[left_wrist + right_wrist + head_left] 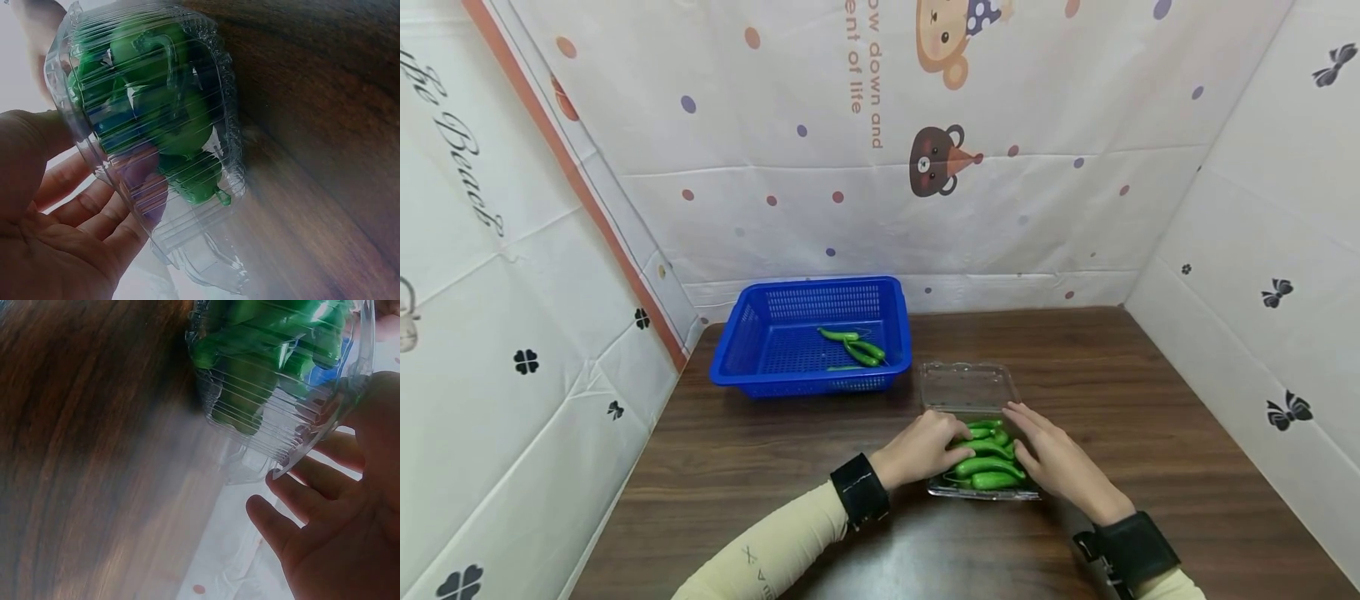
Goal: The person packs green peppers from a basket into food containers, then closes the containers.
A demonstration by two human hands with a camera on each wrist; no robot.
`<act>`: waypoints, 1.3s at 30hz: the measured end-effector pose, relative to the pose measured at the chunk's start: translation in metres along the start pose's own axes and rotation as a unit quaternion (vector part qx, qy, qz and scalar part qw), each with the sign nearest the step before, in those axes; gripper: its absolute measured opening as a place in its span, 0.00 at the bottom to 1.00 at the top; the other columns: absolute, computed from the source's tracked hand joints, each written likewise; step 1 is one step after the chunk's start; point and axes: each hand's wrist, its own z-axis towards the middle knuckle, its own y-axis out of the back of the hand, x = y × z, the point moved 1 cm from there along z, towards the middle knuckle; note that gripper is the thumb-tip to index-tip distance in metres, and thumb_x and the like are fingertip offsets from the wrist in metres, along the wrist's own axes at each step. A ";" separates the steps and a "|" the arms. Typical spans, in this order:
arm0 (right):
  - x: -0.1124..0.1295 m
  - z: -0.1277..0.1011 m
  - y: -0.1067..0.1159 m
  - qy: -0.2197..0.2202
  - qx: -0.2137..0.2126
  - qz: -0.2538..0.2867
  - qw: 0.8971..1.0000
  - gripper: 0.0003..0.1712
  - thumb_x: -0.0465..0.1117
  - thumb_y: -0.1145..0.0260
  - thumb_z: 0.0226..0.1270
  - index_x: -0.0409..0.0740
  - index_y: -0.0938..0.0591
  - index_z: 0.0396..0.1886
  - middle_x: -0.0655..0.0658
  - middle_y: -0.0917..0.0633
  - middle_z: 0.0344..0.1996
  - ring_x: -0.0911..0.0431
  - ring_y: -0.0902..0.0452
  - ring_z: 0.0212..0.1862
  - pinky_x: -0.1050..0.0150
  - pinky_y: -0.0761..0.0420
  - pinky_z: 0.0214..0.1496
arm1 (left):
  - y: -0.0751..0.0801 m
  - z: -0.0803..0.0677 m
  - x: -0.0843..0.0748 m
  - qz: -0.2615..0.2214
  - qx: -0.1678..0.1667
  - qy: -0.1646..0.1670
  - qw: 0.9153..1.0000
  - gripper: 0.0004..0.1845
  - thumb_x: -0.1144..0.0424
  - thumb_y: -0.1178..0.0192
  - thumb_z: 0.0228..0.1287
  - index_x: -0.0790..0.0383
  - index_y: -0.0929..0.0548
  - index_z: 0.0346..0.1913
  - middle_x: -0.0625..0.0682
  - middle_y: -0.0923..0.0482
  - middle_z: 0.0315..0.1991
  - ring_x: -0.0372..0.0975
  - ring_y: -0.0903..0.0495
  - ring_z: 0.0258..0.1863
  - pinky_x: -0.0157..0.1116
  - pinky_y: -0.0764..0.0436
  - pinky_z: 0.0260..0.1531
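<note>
Several green chili peppers (990,467) lie packed in a clear plastic clamshell box (985,493), whose lid (967,386) is folded back on the table. My left hand (919,448) reaches over the box's left rim, its fingertips touching the peppers. In the left wrist view, that hand's loosely bent fingers (100,209) show partly through the clear wall. On the opposite side, my right hand (1063,467) lies along the right rim with fairly straight fingers, its thumb over the peppers. The right wrist view has its fingers (306,494) spread beside the ribbed wall.
A blue plastic basket (820,387) stands at the back left of the brown wooden table (760,533), with a few green chili peppers (863,353) in it. White printed sheets (775,225) hang behind the table and on both sides.
</note>
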 end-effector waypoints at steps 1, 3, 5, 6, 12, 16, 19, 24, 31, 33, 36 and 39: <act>0.000 0.000 0.000 0.000 0.000 0.000 1.000 0.29 0.31 0.35 0.71 0.31 0.27 0.71 0.30 0.29 0.71 0.36 0.32 0.71 0.40 0.20 0.57 | 0.000 0.000 0.000 0.002 0.000 -0.001 1.000 0.12 0.57 0.32 0.70 0.61 0.10 0.48 0.46 0.13 0.37 0.28 0.20 0.31 0.19 0.27 0.34; 0.000 0.000 -0.001 0.001 -0.002 -0.001 1.000 0.29 0.31 0.35 0.71 0.31 0.27 0.71 0.30 0.28 0.71 0.36 0.32 0.71 0.40 0.20 0.56 | -0.001 0.000 0.001 0.002 0.001 -0.001 1.000 0.12 0.57 0.32 0.70 0.61 0.10 0.49 0.46 0.13 0.37 0.28 0.21 0.31 0.19 0.27 0.33; 0.000 0.000 -0.001 0.003 -0.003 -0.002 1.000 0.29 0.31 0.35 0.71 0.31 0.27 0.71 0.30 0.28 0.71 0.36 0.31 0.70 0.41 0.19 0.55 | -0.001 0.000 0.001 0.003 0.001 0.000 1.000 0.12 0.57 0.32 0.70 0.61 0.10 0.49 0.46 0.13 0.37 0.28 0.21 0.31 0.19 0.27 0.34; 0.000 0.000 -0.001 0.004 -0.004 -0.002 1.000 0.29 0.31 0.35 0.71 0.31 0.27 0.71 0.30 0.28 0.71 0.36 0.31 0.70 0.41 0.19 0.55 | -0.001 -0.001 0.001 0.004 0.000 0.000 1.000 0.12 0.56 0.32 0.70 0.61 0.10 0.49 0.46 0.13 0.37 0.28 0.21 0.31 0.20 0.27 0.34; -0.001 0.001 -0.001 0.008 -0.005 -0.003 1.000 0.29 0.32 0.34 0.71 0.31 0.27 0.71 0.30 0.28 0.70 0.36 0.31 0.70 0.43 0.18 0.54 | 0.002 -0.002 0.001 0.006 -0.006 -0.003 1.000 0.12 0.56 0.32 0.70 0.60 0.10 0.49 0.47 0.13 0.40 0.29 0.18 0.36 0.20 0.24 0.37; -0.001 0.001 0.001 0.010 -0.003 -0.001 1.000 0.30 0.32 0.34 0.72 0.31 0.27 0.71 0.30 0.28 0.71 0.36 0.31 0.70 0.44 0.18 0.54 | 0.007 -0.003 0.000 0.002 -0.020 -0.006 1.000 0.12 0.57 0.32 0.70 0.61 0.10 0.49 0.48 0.13 0.44 0.32 0.16 0.41 0.21 0.22 0.42; -0.002 0.002 0.003 0.012 -0.007 0.001 1.000 0.30 0.32 0.33 0.72 0.31 0.27 0.71 0.29 0.28 0.70 0.35 0.30 0.69 0.43 0.18 0.54 | 0.016 -0.004 0.000 -0.004 -0.037 -0.009 0.999 0.11 0.59 0.32 0.70 0.62 0.11 0.48 0.49 0.14 0.44 0.33 0.15 0.41 0.20 0.23 0.42; -0.004 0.003 0.006 0.019 -0.019 0.000 1.000 0.30 0.32 0.33 0.71 0.31 0.27 0.71 0.29 0.28 0.70 0.35 0.27 0.67 0.42 0.19 0.54 | 0.039 -0.005 0.006 0.013 -0.087 -0.022 0.996 0.10 0.61 0.31 0.68 0.63 0.11 0.47 0.50 0.14 0.43 0.36 0.15 0.42 0.23 0.21 0.44; 0.002 0.006 0.009 0.031 -0.046 0.002 0.998 0.31 0.33 0.32 0.71 0.34 0.27 0.72 0.31 0.27 0.69 0.36 0.29 0.69 0.38 0.23 0.60 | 0.067 -0.013 0.024 0.040 -0.140 -0.006 0.989 0.11 0.64 0.29 0.66 0.64 0.12 0.49 0.53 0.17 0.48 0.40 0.17 0.47 0.32 0.18 0.50; 0.005 0.008 0.010 0.035 -0.050 0.006 0.998 0.31 0.34 0.32 0.71 0.35 0.27 0.72 0.32 0.26 0.70 0.37 0.30 0.70 0.37 0.25 0.62 | 0.074 -0.016 0.030 0.049 -0.150 0.003 0.988 0.12 0.64 0.29 0.66 0.64 0.13 0.50 0.54 0.18 0.51 0.42 0.18 0.51 0.36 0.19 0.53; 0.009 0.010 0.011 0.041 -0.052 0.011 0.998 0.31 0.35 0.32 0.72 0.37 0.27 0.73 0.33 0.27 0.70 0.38 0.31 0.71 0.37 0.25 0.63 | 0.082 -0.020 0.039 0.062 -0.160 0.018 0.985 0.13 0.63 0.29 0.67 0.63 0.13 0.52 0.55 0.19 0.53 0.43 0.19 0.54 0.39 0.19 0.56; 0.013 0.012 0.012 0.048 -0.050 0.012 0.998 0.32 0.36 0.31 0.72 0.37 0.28 0.73 0.34 0.27 0.71 0.38 0.31 0.71 0.38 0.25 0.63 | 0.090 -0.024 0.049 0.081 -0.164 0.037 0.982 0.15 0.61 0.30 0.68 0.63 0.14 0.53 0.55 0.19 0.54 0.44 0.19 0.56 0.41 0.19 0.56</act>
